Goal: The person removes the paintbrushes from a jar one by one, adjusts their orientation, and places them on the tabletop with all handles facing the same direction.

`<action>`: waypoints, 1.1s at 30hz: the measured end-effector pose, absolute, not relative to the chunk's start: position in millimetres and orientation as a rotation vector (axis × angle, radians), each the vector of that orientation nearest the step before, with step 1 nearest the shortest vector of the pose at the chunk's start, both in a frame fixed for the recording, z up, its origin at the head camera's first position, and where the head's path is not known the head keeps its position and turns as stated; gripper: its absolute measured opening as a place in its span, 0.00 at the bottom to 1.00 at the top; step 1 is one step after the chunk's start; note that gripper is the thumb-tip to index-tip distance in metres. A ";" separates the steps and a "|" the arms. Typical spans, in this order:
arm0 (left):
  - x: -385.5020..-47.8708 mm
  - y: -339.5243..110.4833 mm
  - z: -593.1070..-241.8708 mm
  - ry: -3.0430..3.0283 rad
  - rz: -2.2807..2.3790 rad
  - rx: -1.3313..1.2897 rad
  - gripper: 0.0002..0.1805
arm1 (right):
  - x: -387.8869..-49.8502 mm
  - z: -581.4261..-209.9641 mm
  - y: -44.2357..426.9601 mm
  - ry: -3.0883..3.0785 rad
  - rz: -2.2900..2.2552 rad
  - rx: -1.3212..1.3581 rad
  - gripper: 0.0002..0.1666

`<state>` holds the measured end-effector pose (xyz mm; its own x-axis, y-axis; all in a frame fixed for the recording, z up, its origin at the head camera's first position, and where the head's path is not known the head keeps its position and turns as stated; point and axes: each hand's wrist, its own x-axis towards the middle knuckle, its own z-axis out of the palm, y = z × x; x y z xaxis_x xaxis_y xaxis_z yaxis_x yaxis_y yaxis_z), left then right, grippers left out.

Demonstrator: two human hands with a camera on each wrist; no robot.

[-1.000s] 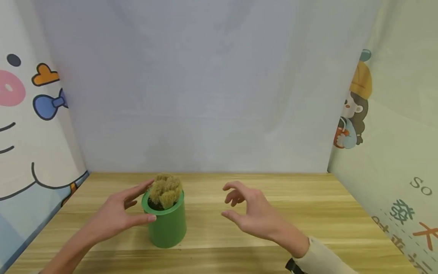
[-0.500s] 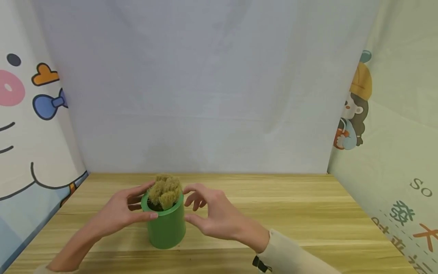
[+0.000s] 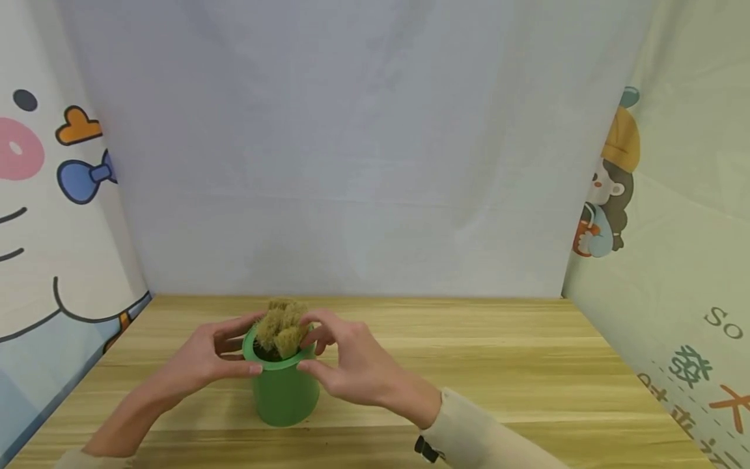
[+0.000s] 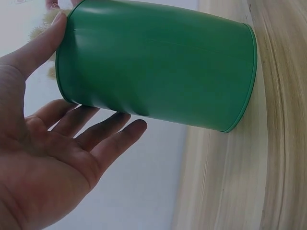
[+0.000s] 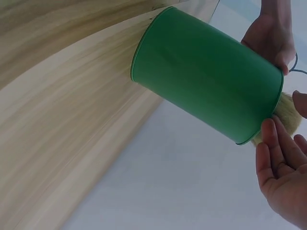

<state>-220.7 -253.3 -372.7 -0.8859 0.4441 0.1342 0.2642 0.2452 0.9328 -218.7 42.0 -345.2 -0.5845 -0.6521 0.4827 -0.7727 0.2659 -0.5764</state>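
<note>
While finding a pale grey backdrop cloth (image 3: pixel 351 137) filling the upper middle of the head frame and creasing softly, also noticing a wood-grain tabletop (image 3: pixel 498 365) spreading across the bottom. Along the right edge, seeing a pale green printed cloth (image 3: pixel 674 228) bearing lettering toward the lower right; along the left edge, seeing a white and blue printed cloth (image 3: pixel 88 254) slanting inward. Right of centre, spotting a printed figure in a yellow cap (image 3: pixel 609 195) peeping from the green cloth's inner border. At bottom right of centre, seeing a cream sleeve (image 3: pixel 480 430) reaching in from the lower edge.

At lower left of centre, finding the green cylindrical pot (image 3: pixel 285 394) standing upright on the tabletop. On its left, seeing the left hand (image 3: pixel 202 361) gripping the upper part lightly, setting the thumb against the front rim and curving the fingers along the far side. On its right, seeing the right hand (image 3: pixel 354 368) bending fingers at the rim beside the tufts and holding the thumb near the front rim; being unable to tell about any pinching there. Between both hands, seeing bristly tan tufts (image 3: pixel 280 329) rising from the pot's mouth. At upper left, noticing a blue printed bow (image 3: pixel 82 180). Below the right cuff, glimpsing a small black strap (image 3: pixel 426 449).
</note>
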 end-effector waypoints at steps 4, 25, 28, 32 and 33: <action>-221.0 -252.0 -374.4 2.307 1.741 0.663 0.47 | -219.7 -346.3 37.5 -2.383 1.201 1.346 0.29; -220.9 -251.1 -374.2 2.298 1.726 0.589 0.50 | -210.5 -344.6 13.9 -2.442 0.804 1.114 0.28; -220.9 -251.2 -374.6 2.281 1.741 0.604 0.49 | -213.9 -344.8 12.6 -2.418 0.868 1.141 0.28; -220.2 -250.8 -374.4 2.279 1.748 0.630 0.48 | -220.1 -345.8 11.5 -2.357 0.951 1.198 0.27; -220.0 -250.8 -374.4 2.281 1.748 0.637 0.47 | -221.7 -346.1 11.5 -2.337 0.968 1.216 0.26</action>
